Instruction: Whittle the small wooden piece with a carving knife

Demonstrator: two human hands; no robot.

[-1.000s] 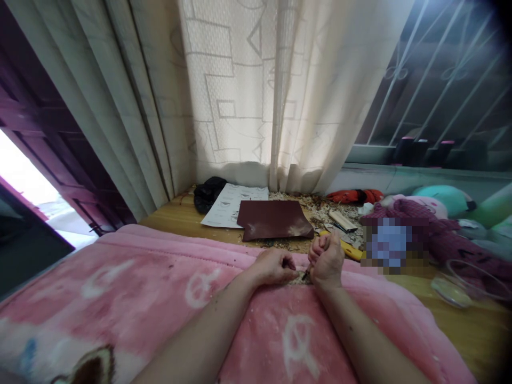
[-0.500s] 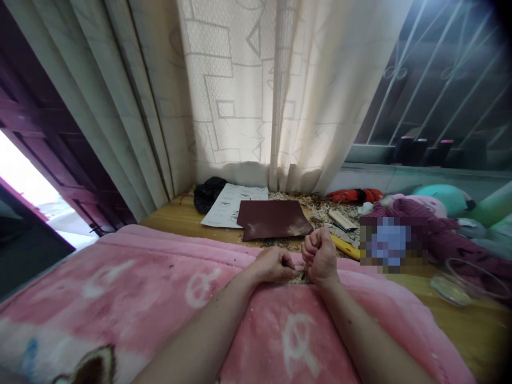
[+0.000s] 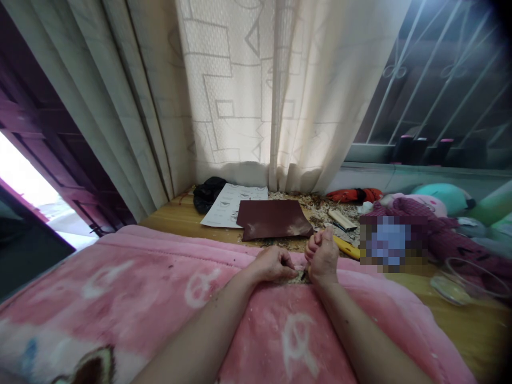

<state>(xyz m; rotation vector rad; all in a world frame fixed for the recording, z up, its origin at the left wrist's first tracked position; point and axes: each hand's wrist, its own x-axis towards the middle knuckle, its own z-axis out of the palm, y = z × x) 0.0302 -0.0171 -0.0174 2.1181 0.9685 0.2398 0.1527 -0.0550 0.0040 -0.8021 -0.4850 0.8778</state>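
Seeing R hand (image 3: 323, 258) edged in slightly twd L hand (image 3: 276, 265) vs. a sec ago, w/ hardly any shift in L hand. Closed in a fist on R, w/ slim dark item (image 3: 304, 274) poking out underneath. Bent at the fingers on L, tips down by pale flakes (image 3: 295, 279); can't tell if gripping any. Got those flakes betw. both hands, on pink blanket (image 3: 256, 330), nr its far edge. Spotting yellow handle (image 3: 347, 248) on bench (image 3: 452, 325), part hidden behind R hand, w/ beige item (image 3: 342, 220) just beyond. Also seeing brown sheet (image 3: 276, 218) overlapping white printed sheet (image 3: 226, 206), black bag (image 3: 209, 194) at L, shavings (image 3: 318, 207) scattered abt.
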